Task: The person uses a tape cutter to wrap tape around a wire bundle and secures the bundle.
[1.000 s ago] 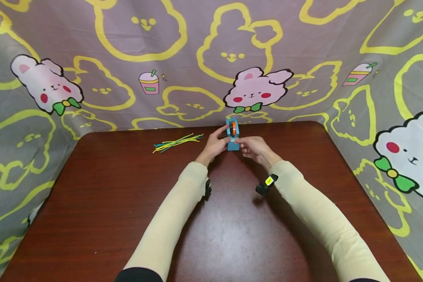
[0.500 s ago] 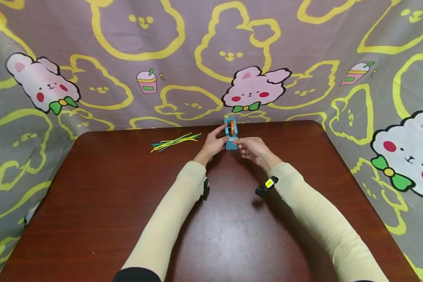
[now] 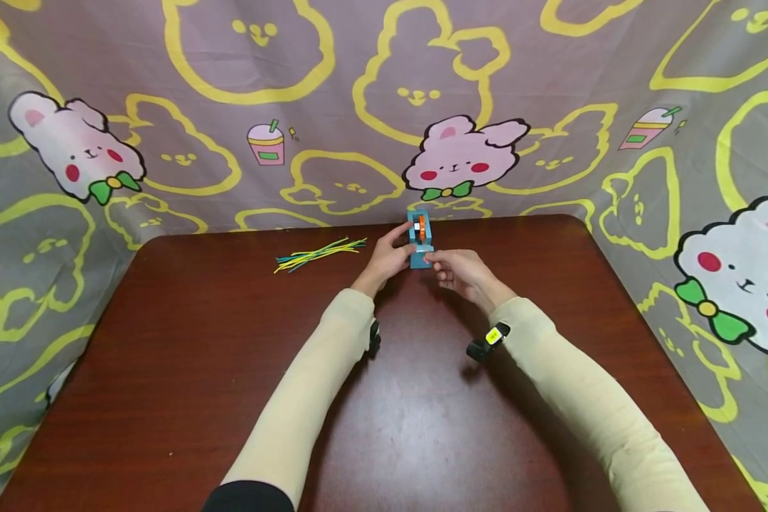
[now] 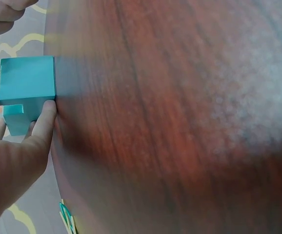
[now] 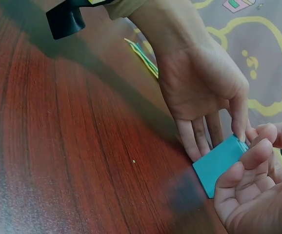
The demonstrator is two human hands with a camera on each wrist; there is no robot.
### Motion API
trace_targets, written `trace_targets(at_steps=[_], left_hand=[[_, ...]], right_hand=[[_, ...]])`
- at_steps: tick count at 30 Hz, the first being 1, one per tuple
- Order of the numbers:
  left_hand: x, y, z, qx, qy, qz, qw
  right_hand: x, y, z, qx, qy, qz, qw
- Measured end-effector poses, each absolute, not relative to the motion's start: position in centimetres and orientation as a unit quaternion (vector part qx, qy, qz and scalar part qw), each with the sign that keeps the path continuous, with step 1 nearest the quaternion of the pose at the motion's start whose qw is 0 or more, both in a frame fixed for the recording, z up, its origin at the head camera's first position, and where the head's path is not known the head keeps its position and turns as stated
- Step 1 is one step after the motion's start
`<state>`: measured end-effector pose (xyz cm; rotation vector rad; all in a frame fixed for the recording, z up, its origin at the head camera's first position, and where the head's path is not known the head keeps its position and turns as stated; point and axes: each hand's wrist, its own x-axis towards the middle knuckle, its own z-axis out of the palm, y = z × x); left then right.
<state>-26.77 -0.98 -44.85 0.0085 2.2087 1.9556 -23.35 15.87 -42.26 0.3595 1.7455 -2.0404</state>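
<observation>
A teal tape dispenser point(image 3: 420, 258) with an orange tape wheel point(image 3: 422, 226) stands at the table's far edge, near the patterned cloth. My left hand point(image 3: 389, 262) grips its left side; in the left wrist view, the fingers point(image 4: 44, 122) lie along the teal body and the thumb is by the toothed edge. My right hand point(image 3: 464, 270) is at the dispenser's front top edge, thumb and forefinger pinched together on the tape's end there. The clear tape itself is hard to make out. In the right wrist view, the remaining right fingers point(image 5: 233, 180) curl in front of the teal front face.
Left of the dispenser lies a loose bundle of yellow and teal thin sticks or ties point(image 3: 320, 254). Cartoon-print cloth point(image 3: 333, 85) rises behind and at both sides of the brown table point(image 3: 185, 355). Black wrist cameras point(image 3: 483, 348) sit below the cuffs.
Both hands stay at the tape dispenser in nearly the same pose. A small white patch now shows inside the orange wheel's frame. The head view has shifted slightly.
</observation>
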Motion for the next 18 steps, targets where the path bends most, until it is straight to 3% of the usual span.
trace_targets(at_steps=[18], left_hand=[[-27.03, -1.19, -44.93, 0.005, 0.742, 0.663, 0.100]], right_hand=[[-22.45, 15.81, -41.96, 0.124, 0.620, -0.741, 0.225]])
